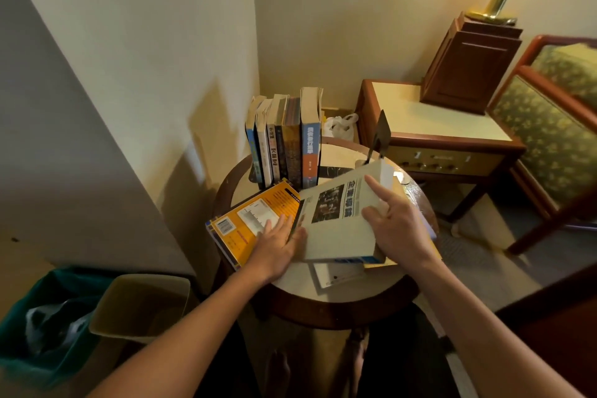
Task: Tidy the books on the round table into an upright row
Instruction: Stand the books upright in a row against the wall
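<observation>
white book point(336, 229): thick, with a pale cover bearing a dark photo and bold print. It is tilted, its far edge raised off the books lying under it, on the right half of the tabletop.
right hand point(400, 226): grasps the white book by its right side, forefinger stretched out across the cover.
left hand point(277, 245): released, fingers straight and flat on the orange book, thumb touching the white book's left edge.
orange book point(245, 223): lies flat at the table's left side, one corner jutting past the rim (another book sits beneath it, only its edge showing).
upright row point(287, 145): about six books standing close together, spines out, at the far side of the table.
bookend point(382, 131): dark and upright, apart from the row, just behind the white book.
booklet point(336, 276): thin, white and flat, partly under the white book.
round table point(365, 291): cream top, dark wooden rim.
surroundings: a wooden side table point(436, 119) stands to the right; a green bin point(38, 317) and a tan box point(142, 304) sit on the floor at left.
</observation>
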Available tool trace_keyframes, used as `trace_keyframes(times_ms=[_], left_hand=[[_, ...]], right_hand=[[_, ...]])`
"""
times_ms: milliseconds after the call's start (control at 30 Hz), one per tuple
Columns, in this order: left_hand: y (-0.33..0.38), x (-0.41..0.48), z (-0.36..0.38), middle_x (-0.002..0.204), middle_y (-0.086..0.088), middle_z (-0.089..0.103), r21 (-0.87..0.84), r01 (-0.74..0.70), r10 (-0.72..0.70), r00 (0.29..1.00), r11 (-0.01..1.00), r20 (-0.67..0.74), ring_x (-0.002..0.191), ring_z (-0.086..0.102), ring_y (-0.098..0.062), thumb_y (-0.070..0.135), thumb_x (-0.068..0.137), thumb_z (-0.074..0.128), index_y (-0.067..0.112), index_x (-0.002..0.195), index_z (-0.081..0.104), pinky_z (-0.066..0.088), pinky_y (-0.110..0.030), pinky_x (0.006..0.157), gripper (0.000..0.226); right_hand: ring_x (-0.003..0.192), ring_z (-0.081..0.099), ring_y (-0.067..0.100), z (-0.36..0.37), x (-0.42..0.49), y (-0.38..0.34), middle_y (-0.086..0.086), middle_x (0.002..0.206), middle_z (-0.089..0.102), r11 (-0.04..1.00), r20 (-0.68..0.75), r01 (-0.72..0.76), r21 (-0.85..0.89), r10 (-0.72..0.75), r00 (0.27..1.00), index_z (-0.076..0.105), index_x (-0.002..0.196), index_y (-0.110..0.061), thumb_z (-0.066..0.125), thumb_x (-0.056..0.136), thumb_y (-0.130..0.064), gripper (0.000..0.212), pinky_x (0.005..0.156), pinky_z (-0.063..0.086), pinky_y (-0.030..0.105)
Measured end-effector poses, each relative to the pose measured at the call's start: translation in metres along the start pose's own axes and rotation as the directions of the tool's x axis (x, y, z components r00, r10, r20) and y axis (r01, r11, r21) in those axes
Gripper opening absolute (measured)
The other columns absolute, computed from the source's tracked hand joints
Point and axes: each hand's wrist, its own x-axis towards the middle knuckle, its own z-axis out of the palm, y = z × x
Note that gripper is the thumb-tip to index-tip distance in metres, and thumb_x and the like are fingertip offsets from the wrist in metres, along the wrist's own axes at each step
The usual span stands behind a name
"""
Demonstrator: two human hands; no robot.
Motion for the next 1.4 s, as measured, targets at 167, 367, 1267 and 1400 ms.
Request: trace_keyframes(times_ms=[167, 367, 1267, 1400], left_hand=[[-0.018, 0.034, -0.005, 0.169, 0.000, 0.006, 0.110, 0.043, -0.039, 0.999, 0.993, -0.038, 0.156, -0.003, -0.028, 0.062, 0.102, 0.021, 0.022, 0.161, 0.015, 0.000, -0.049, 0.124, 0.071], [-0.041, 0.065, -0.001, 0.168, 0.000, -0.013, 0.397, 0.028, -0.026, 1.000, 0.917, -0.011, 0.153, -0.019, -0.029, 0.068, 0.099, 0.019, 0.021, 0.161, -0.004, -0.011, -0.051, 0.123, 0.081], [-0.053, 0.079, 0.011, 0.163, -0.002, -0.031, 0.490, -0.036, 0.075, 0.995, 0.871, -0.062, 0.149, -0.030, -0.033, 0.082, 0.063, -0.033, 0.027, 0.150, -0.030, -0.014, -0.059, 0.119, 0.103], [-0.054, 0.079, 0.013, 0.163, -0.002, -0.030, 0.489, -0.041, 0.091, 0.993, 0.871, -0.078, 0.148, -0.029, -0.034, 0.082, 0.064, -0.034, 0.027, 0.149, -0.029, -0.013, -0.060, 0.119, 0.101]], right_hand=[[0.098, 0.065, 0.014, -0.032, 0.023, -0.006, -0.003, 0.133, 0.054, 0.994, -0.067, 0.077, -0.079, -0.083, 0.994, 0.040, 0.153, -0.034, 0.059, 0.098, -0.015, 0.061, 0.074, 0.064, 0.039], [0.095, 0.069, 0.015, -0.058, 0.059, -0.024, 0.002, 0.138, 0.055, 0.980, -0.100, 0.150, -0.130, -0.163, 0.981, 0.035, 0.155, -0.028, 0.056, 0.100, -0.010, 0.061, 0.071, 0.064, 0.040], [0.096, 0.065, 0.031, 0.043, 0.225, -0.039, 0.016, 0.138, 0.054, 0.911, 0.143, 0.111, -0.397, -0.058, 0.988, 0.003, 0.161, -0.029, 0.043, 0.100, -0.017, 0.075, 0.091, 0.056, 0.051], [0.082, 0.068, 0.031, 0.048, 0.219, -0.035, 0.017, 0.123, 0.055, 0.950, 0.144, 0.031, -0.311, 0.015, 0.990, -0.003, 0.160, -0.031, 0.043, 0.103, -0.017, 0.075, 0.071, 0.063, 0.051]])
